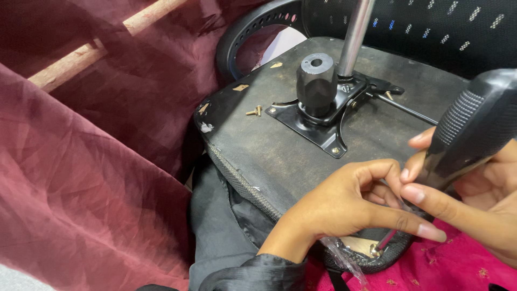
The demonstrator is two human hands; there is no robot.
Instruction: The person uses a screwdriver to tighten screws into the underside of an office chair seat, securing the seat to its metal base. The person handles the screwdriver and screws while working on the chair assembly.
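Black rubbery grip fills my right hand point(484, 199), at about four o'clock in my view; my fingers are wrapped round the handle of a screwdriver point(463, 134), whose thin shaft slants down to six o'clock; my left hand point(344, 207), at five o'clock, curls over the shaft with thumb and forefinger pinched lightly against it, steadying rather than gripping hard; the tip sits on a brass-coloured screw point(375, 249) at the near rim of an upturned chair seat point(269, 145), and by my judgement this screw is not yet driven home, since its head stands proud of the mesh edge; a scrap of clear plastic wrap point(342, 257) lies just beside it. Farther off, toward twelve o'clock, a black metal plate point(323, 126) is already fixed to the dark seat underside, with small screw heads showing at its corners; a stubby black cylinder point(316, 81) rises from it, and a shiny metal tube point(354, 35) stands just behind; one loose brass screw point(254, 112) lies on the seat at eleven o'clock, so I judge some fastening is left. Beyond, a black mesh chair back point(431, 32) and a curved armrest point(242, 32); maroon cloth point(81, 161) drapes the whole nine o'clock side over a pale wooden bar point(97, 48); pink fabric point(458, 269) lies under my hands.
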